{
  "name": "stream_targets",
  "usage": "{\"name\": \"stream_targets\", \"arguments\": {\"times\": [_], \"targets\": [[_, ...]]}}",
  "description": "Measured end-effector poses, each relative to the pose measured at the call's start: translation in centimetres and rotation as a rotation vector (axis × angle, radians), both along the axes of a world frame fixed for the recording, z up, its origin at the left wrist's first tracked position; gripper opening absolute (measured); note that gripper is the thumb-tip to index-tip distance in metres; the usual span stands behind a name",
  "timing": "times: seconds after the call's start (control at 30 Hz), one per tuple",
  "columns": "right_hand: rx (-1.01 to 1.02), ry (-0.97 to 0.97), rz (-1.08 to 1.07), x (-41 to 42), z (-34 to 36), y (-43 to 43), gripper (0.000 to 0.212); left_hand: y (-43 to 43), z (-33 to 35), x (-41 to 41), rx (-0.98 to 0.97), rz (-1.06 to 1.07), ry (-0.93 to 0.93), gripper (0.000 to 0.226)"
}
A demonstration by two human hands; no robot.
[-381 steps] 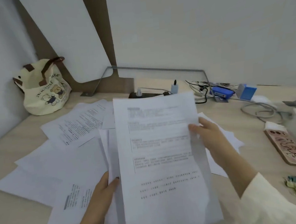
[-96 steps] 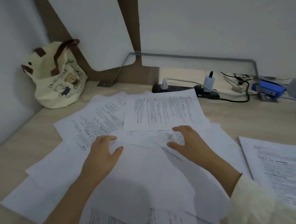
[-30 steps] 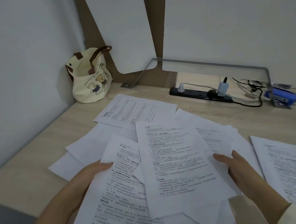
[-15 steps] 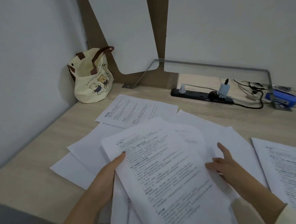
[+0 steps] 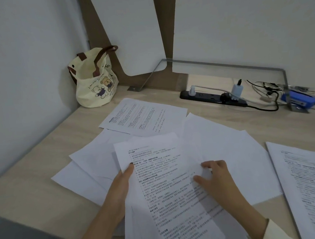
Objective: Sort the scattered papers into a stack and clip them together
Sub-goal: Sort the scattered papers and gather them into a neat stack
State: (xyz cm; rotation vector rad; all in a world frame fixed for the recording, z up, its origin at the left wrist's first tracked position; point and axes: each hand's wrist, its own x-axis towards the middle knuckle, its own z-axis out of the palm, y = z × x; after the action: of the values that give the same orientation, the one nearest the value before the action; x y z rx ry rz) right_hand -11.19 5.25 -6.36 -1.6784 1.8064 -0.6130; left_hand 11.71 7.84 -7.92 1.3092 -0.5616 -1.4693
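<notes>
I hold a loose bundle of printed sheets [image 5: 165,191] in front of me above the desk's near edge. My left hand [image 5: 119,190] grips its left edge, thumb on the top page. My right hand [image 5: 216,181] pinches the bundle's right side, fingers curled on the paper. More white sheets [image 5: 95,160] lie fanned on the desk under and to the left of the bundle. Another printed page [image 5: 145,116] lies farther back, and blank-side sheets [image 5: 222,142] spread to the right. A separate stack of printed pages [image 5: 310,181] rests at the right edge.
A cream tote bag with bears [image 5: 95,81] stands in the back left corner. A black power strip [image 5: 212,97] with plugs and cables lies along the back wall. A blue stapler [image 5: 299,101] sits at the back right. The wooden desk [image 5: 32,170] meets walls behind and to the left.
Since a second ago I have gathered several sheets into one bundle and pulled it toward me. My left thumb now sits on the top page, and my right hand has closed on the bundle's right side.
</notes>
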Motion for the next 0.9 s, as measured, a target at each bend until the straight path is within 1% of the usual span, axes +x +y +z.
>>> {"name": "stream_targets", "arguments": {"times": [0.13,0.3,0.33,0.37,0.4,0.43,0.5,0.53,0.6,0.67,0.77,0.83,0.9], "targets": [[0.046,-0.074,-0.095,0.1,-0.1,-0.1,0.044,0.2,0.0,-0.1,-0.006,0.006,-0.006,0.037],[0.115,-0.055,-0.104,-0.1,0.0,-0.3,0.049,0.5,0.3,-0.3,-0.019,0.039,0.011,0.036],[0.14,-0.048,-0.098,0.0,-0.1,-0.3,0.047,0.5,0.3,-0.4,-0.019,0.043,0.008,0.036],[0.154,-0.043,-0.091,0.0,-0.2,-0.3,0.04,0.6,0.3,-0.5,-0.018,0.05,0.005,0.035],[0.161,-0.034,-0.084,0.2,-0.3,-0.3,0.028,0.7,0.5,-0.5,-0.018,0.058,0.002,0.034],[0.158,-0.044,-0.084,0.2,-0.4,-0.3,0.022,0.7,0.6,-0.6,-0.023,0.058,0.001,0.032],[0.134,-0.066,-0.08,-0.4,-0.6,-0.4,0.035,0.8,0.7,-0.5,-0.041,0.05,0.015,0.032],[0.11,-0.092,-0.098,-0.8,-0.1,-0.4,0.031,0.8,0.9,-0.5,-0.045,0.052,0.021,0.031],[0.074,-0.153,-0.15,-2.1,0.6,-0.5,0.012,0.9,1.1,-0.5,-0.05,0.047,0.018,0.021],[0.075,-0.118,-0.196,-3.7,1.2,-0.8,0.024,1.0,1.2,-0.3,-0.046,0.001,0.007,0.024],[0.129,-0.073,-0.221,-5.7,1.8,-1.1,0.032,1.1,1.2,-0.3,-0.03,-0.026,-0.055,0.033],[0.153,-0.064,-0.197,-6.4,1.8,-1.2,0.038,0.9,1.1,-0.4,-0.023,-0.041,-0.09,0.034],[0.187,-0.055,-0.13,-6.3,1.6,-1.2,0.037,0.7,1.1,-0.6,-0.02,-0.066,-0.116,0.034]]}}
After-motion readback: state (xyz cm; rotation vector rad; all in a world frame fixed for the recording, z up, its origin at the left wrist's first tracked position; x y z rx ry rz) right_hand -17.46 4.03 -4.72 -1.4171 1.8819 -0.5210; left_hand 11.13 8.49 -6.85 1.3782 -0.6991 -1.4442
